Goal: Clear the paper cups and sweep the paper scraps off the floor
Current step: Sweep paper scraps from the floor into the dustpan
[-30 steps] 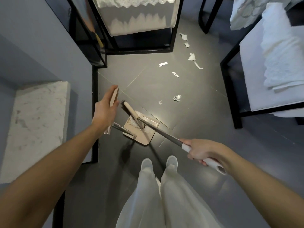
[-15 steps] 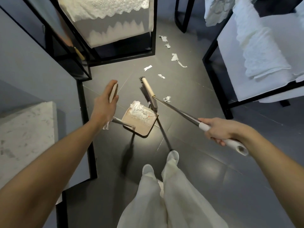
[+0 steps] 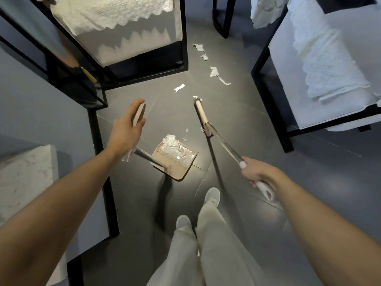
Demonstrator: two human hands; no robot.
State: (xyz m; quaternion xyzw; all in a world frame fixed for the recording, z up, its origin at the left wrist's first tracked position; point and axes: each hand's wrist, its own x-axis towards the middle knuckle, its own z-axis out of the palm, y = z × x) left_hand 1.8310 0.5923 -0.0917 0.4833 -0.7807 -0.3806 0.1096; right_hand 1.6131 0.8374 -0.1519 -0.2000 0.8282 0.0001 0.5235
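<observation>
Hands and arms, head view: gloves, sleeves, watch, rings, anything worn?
Nothing worn. The left hand and right hand are bare: no gloves, and no rings show. The left forearm and right forearm are bare to the frame edge, with no sleeve, watch or band in view.

The floor (image 3: pixel 237 124) is glossy dark grey tile with thin pale joint lines. The paper scraps (image 3: pixel 214 72) are white. The dustpan (image 3: pixel 179 176) is pale beige with a silver stem, and the crumpled paper (image 3: pixel 171 144) in it is white. The broom (image 3: pixel 201 114) has a beige head, a silver shaft and a white grip. The trousers (image 3: pixel 216 244) are cream and the shoes (image 3: pixel 212 194) white. The furniture frames (image 3: pixel 266 89) are black. The lace cloth (image 3: pixel 115 15) is white with a scalloped edge, and the marble slab (image 3: pixel 22 178) is white with grey veins.
</observation>
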